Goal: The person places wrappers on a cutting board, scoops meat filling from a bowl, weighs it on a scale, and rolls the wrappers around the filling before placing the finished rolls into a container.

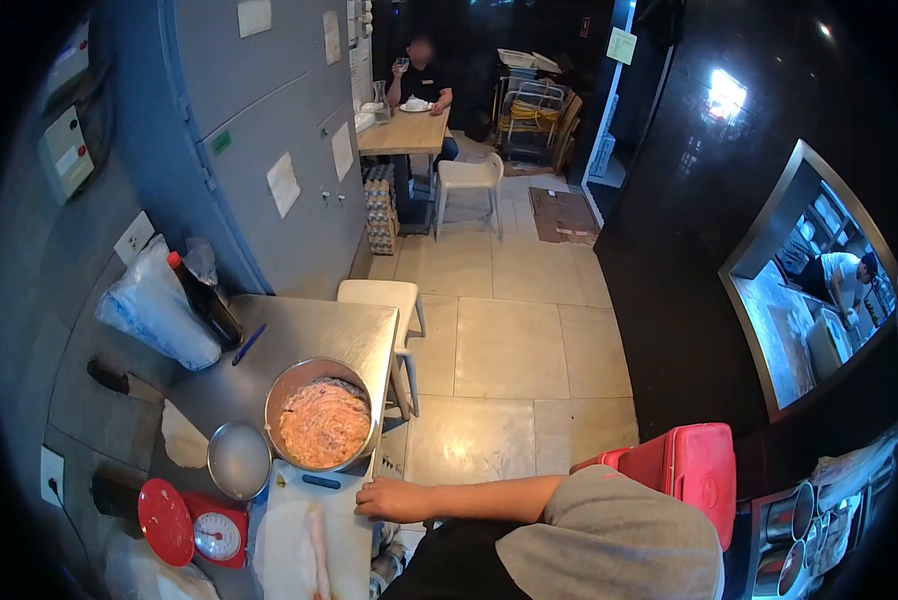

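My right hand (392, 499) rests palm down at the right edge of a white board (341, 510), with its fingers laid on the edge and nothing visible in them. A long, thin, pale pink strip (317, 550) lies on the board, cut off by the frame's lower edge. Just above it is a short dark blue handle-like piece (320, 481). Behind the board stands a large metal pot (272, 392) of pinkish-orange ground mixture (324, 422). Left of that pot is a smaller metal bowl (239, 460) with cloudy whitish contents. My left hand is out of view.
A red scale (216, 532), a dark bottle (207, 300), a plastic bag (159, 310) and a blue pen (249, 344) are around the steel table (299, 318). White stools (381, 295) stand beyond. A person (421, 85) sits at a far table; another (849, 280) shows through an opening.
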Available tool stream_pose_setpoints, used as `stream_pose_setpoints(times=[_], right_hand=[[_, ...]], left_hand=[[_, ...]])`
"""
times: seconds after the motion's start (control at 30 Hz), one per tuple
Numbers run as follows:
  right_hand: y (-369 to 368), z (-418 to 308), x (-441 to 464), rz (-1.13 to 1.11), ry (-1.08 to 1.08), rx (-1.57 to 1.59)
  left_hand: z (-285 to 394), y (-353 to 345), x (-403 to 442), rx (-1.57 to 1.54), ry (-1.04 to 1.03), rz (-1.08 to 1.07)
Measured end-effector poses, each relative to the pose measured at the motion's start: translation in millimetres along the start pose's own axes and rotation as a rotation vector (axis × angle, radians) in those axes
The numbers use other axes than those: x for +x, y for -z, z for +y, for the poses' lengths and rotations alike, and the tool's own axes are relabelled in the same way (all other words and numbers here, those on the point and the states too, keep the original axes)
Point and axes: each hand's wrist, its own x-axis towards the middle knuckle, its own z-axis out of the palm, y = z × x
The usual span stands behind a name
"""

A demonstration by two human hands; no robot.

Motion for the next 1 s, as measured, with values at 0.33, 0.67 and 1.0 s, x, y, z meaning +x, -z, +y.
stream_pose_setpoints(times=[0.33, 0.67, 1.0], right_hand=[[-10, -6, 48, -0.214, 0.270, 0.029], [-69, 16, 99, -0.363, 0.521, -0.024], [-76, 40, 101, -0.272, 0.546, -0.003]], left_hand=[[7, 6, -5, 0.089, 0.058, -0.010], [10, -4, -7, 0.165, 0.147, 0.020], [4, -8, -12, 0.182, 0.176, -0.054]])
